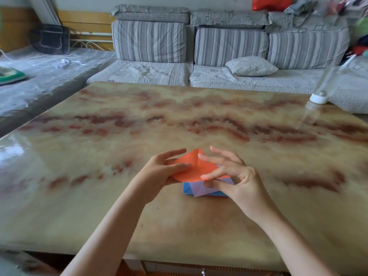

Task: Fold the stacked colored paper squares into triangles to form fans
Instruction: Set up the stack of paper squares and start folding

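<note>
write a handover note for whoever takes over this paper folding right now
Left hand: grips the orange sheet at its left edge, thumb on top.
Right hand: pinches its right edge.
The sheet is lifted and curling above the stack, lilac sheet uppermost, on the marble table.
Done: no finished triangle in view.
Left: crease the orange sheet into a triangle, then fold the stack.

Only the person's arms are shown. The slender left forearm [111, 226] and the slender right forearm [288, 236] are left uncovered from the lower edge of the view to the wrist. The bare left hand [161, 172] and the bare right hand [239, 176] are marked by long, thin fingers; the nails are too blurred to be made out.
</note>
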Demonstrator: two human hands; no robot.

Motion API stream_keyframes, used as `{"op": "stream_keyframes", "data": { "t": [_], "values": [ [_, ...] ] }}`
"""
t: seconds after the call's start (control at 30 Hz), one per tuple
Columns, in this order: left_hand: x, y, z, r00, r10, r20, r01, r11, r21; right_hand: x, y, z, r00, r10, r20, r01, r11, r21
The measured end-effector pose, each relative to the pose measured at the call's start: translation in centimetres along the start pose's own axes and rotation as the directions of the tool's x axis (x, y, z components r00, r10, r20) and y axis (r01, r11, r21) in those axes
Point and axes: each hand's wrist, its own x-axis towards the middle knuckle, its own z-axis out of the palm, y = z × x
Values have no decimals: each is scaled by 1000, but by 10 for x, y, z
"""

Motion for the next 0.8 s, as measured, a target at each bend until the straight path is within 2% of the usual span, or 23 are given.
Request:
{"op": "stream_keyframes", "data": {
  "t": [0.17,0.3,0.43,0.53,0.63,0.8],
  "values": [
    [-4,3,0,993,69,96,-67,997,-28,3,-4,-3,984,110,-138,-104,993,51],
    [-8,1,8,984,81,159,-90,994,55,4,-7,-5,952,261,-161,-222,949,224],
    [-11,3,18,984,87,156,-103,990,96,5,-4,-2,925,290,-246,-249,951,186],
    [-13,5,22,979,123,161,-145,980,136,7,-6,-2,907,308,-288,-251,943,219],
    [-14,5,25,972,191,140,-214,960,178,7,-9,-3,896,326,-302,-244,928,280],
    [-14,3,29,967,232,105,-247,955,165,8,-12,-4,890,347,-297,-255,916,308]
  ]
}}
